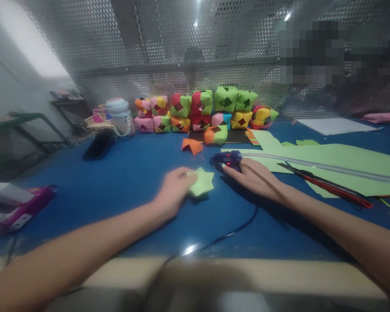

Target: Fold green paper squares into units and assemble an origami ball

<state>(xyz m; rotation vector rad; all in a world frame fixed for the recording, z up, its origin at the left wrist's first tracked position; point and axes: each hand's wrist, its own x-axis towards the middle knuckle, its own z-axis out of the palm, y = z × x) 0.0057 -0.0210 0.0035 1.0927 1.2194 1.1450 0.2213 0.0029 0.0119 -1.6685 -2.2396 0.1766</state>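
Observation:
Pinched in my left hand (175,188) is a folded light-green paper piece (202,182) with pointed corners, held just over the blue table (117,190). My right hand (255,177) is closed around a dark blue glue gun (227,159) with a small red light; its nozzle points left. A clear glue stick (312,164) reaches out from the gun's back to the right, and a black cord (237,227) trails toward me. Beyond my hands lies a folded orange paper piece (192,146). Behind it sits an orange and green paper ball (216,135).
Stacked colourful paper balls (201,104) line the back before a perforated metal screen (162,52). Right are green paper sheets (338,160), a red and black cutter (331,184) and a white sheet (334,125). Left are a phone (100,144), a bottle (119,117) and a purple box (32,208).

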